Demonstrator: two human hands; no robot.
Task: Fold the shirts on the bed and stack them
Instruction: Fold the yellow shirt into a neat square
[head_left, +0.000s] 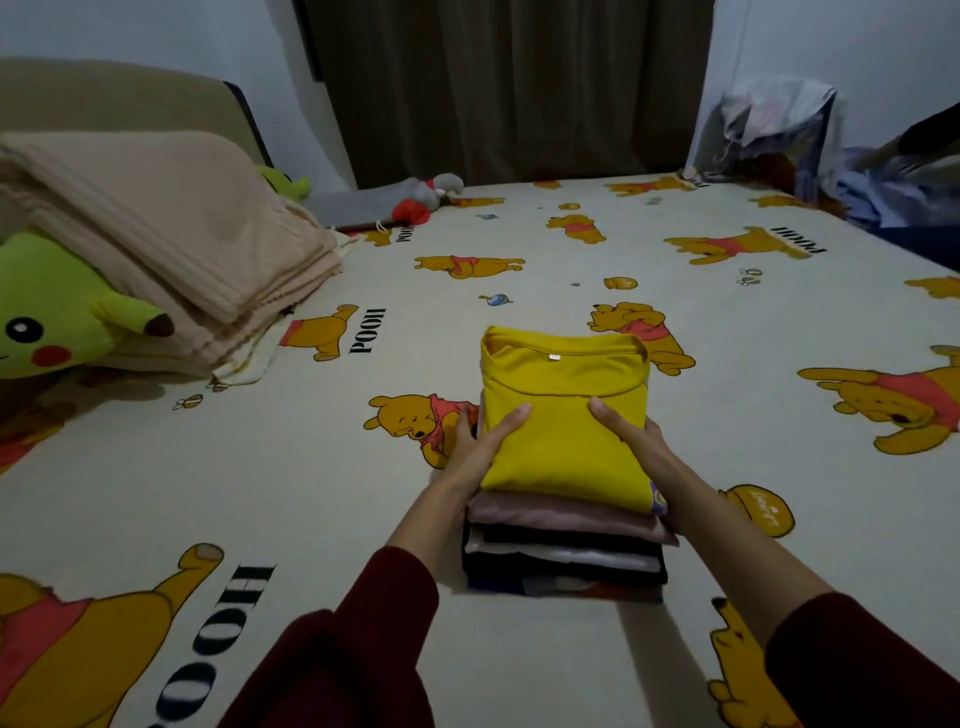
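Partly, hands (561, 441) hide stack (566, 551).

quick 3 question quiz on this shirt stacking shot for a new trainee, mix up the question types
1. True or false: the yellow shirt lies on top of the stack of folded shirts.
2. Where do the left hand and right hand sit? A) flat on the bedsheet B) at the two sides of the yellow shirt, thumbs on its top C) on the beige blanket
3. Which edge of the yellow shirt faces away from the person?

Key
1. True
2. B
3. The collar edge, with its small white tag
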